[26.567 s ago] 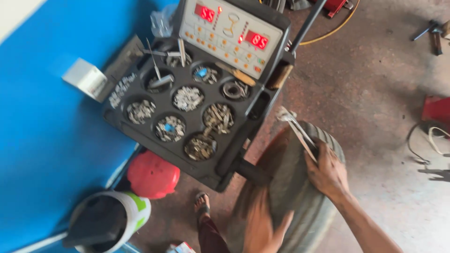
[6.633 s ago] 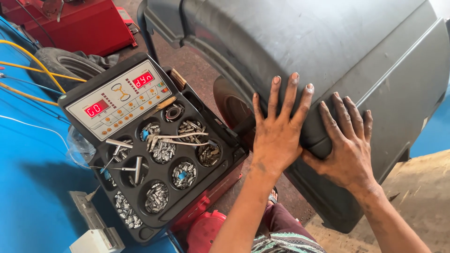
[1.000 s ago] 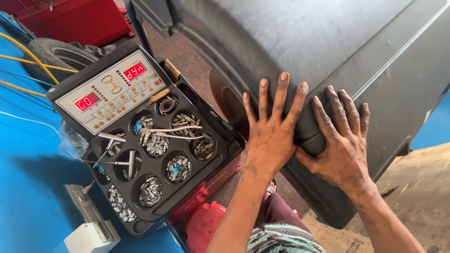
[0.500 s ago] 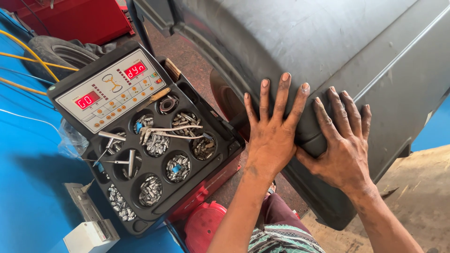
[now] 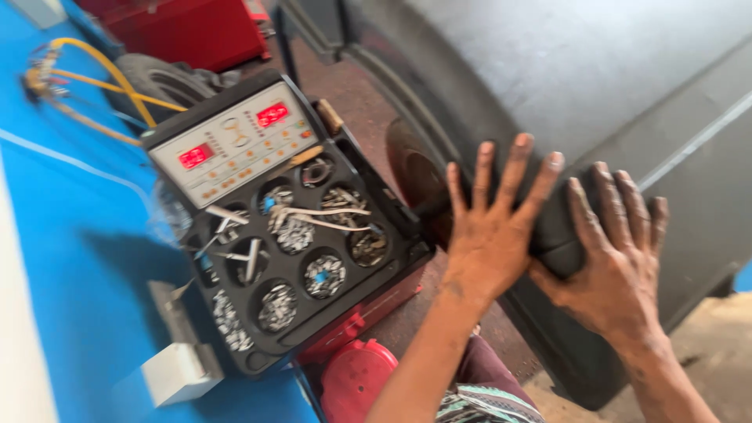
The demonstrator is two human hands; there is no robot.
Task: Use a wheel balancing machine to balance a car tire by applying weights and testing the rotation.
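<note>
From the head camera, both hands press flat against the large dark hood [image 5: 627, 94] of a wheel-balancing machine. The left hand [image 5: 489, 235] lies with palm down and fingers [image 5: 517, 168] spread wide and released, grasping nothing; spreading them appears to share the push over the curved surface. The right hand [image 5: 615, 266] sits just beside it, its fingers [image 5: 619, 204] extended and slightly curled over a raised ridge of the hood, which likely gives it purchase on the edge; it clenches nothing either. The hood lies directly under both palms and runs up and beyond the fingertips.

To the left of the left fingers stands a control panel [image 5: 235, 145] with two red displays, tilted up toward the person, likely for reading while standing. Below it, nearer than the fingertips, a black tray [image 5: 395, 235] holds round wells of metal weights [image 5: 325, 276], sorted by well and within arm's reach. A red round lid [image 5: 356, 380] lies below the left wrist. A yellow hose [image 5: 117, 78] trails well apart on the far left, over a blue surface [image 5: 78, 258].
</note>
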